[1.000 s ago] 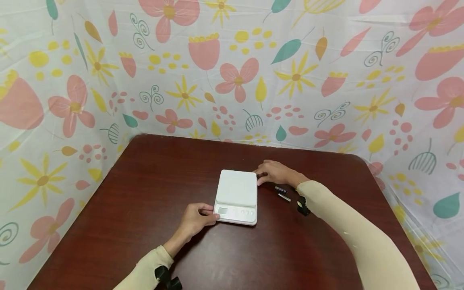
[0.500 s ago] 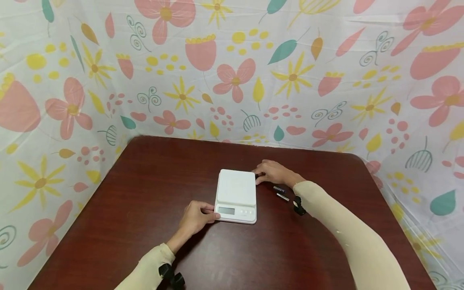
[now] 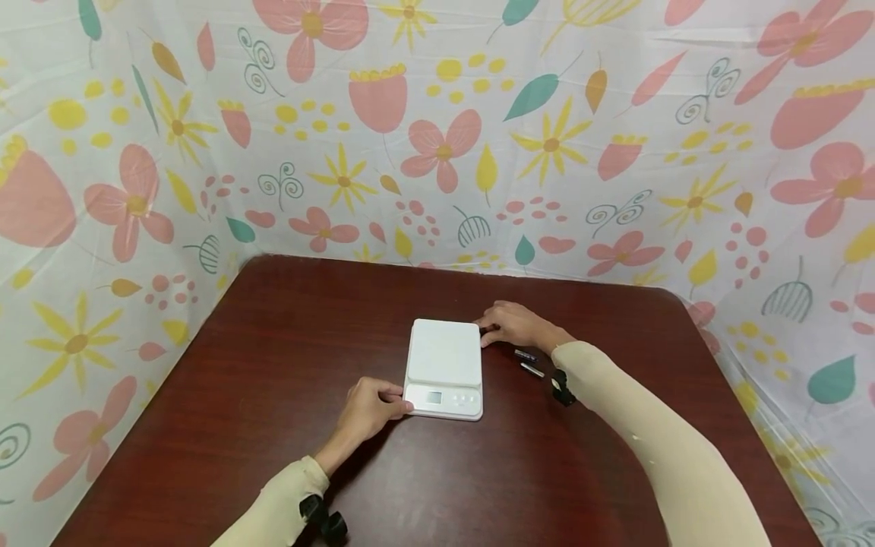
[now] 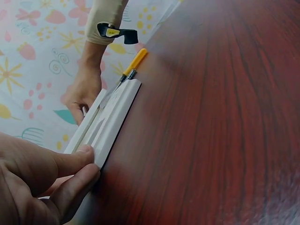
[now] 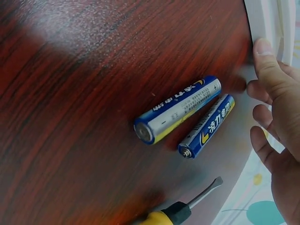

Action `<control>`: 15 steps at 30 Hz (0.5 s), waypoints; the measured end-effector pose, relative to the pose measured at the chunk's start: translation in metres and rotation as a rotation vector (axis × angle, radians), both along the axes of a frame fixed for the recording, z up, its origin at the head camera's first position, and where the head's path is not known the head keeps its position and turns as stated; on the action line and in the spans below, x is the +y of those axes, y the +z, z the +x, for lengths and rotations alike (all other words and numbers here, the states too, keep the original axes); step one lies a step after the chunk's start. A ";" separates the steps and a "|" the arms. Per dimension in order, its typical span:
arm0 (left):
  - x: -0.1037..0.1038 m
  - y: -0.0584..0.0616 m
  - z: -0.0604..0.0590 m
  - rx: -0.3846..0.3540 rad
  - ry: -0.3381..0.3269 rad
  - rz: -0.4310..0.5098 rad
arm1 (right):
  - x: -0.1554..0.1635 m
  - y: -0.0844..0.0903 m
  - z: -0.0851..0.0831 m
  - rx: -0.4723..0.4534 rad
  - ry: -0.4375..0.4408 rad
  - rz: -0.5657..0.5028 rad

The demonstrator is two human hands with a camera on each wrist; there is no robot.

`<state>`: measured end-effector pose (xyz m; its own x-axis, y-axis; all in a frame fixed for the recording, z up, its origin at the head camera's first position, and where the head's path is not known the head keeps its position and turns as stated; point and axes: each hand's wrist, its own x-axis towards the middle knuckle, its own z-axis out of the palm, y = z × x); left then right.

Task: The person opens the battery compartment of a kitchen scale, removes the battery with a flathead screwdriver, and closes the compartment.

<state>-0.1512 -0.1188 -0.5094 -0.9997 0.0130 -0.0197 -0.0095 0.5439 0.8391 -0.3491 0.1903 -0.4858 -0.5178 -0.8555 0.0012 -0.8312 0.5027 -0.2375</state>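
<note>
Broadly, a dark red-brown table (image 3: 287, 380) fills the lower half of the head view, walled on three sides by a flowered curtain (image 3: 437, 137). Near the table's middle lies a white kitchen scale (image 3: 446, 368), flat, its display end toward the person. The person holds it by two opposite corners, which looks like a way to keep it square and steady on the wood.

The left hand (image 3: 369, 412) sits at the near left corner of the scale; its fingers are curled, and the thumb and forefinger pinch the scale's edge, as the left wrist view shows plainly. The right hand (image 3: 514, 325) lies at the far right corner, fingers loosely bent. Its thumb tip presses against the scale's side, while the other fingers rest near the table without wrapping anything.

Just right of the scale, beside the right hand, two blue batteries (image 5: 187, 115) lie side by side, touching or nearly so, apparently set within easy reach. A small screwdriver (image 5: 180, 211) with a yellow handle lies just beyond them, apart from both hands.
</note>
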 end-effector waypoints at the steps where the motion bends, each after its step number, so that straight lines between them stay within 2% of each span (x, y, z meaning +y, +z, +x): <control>1: 0.000 0.000 0.000 0.002 0.002 -0.007 | 0.000 0.000 0.000 0.002 0.002 0.000; 5: -0.001 0.001 -0.002 0.008 -0.001 -0.007 | -0.001 0.003 0.000 -0.003 -0.003 0.007; 12: -0.011 0.005 -0.004 -0.063 -0.025 0.171 | 0.000 0.009 0.000 -0.069 -0.127 0.044; 15: -0.018 0.009 -0.006 -0.063 -0.010 0.143 | 0.001 0.013 0.003 -0.063 -0.136 0.039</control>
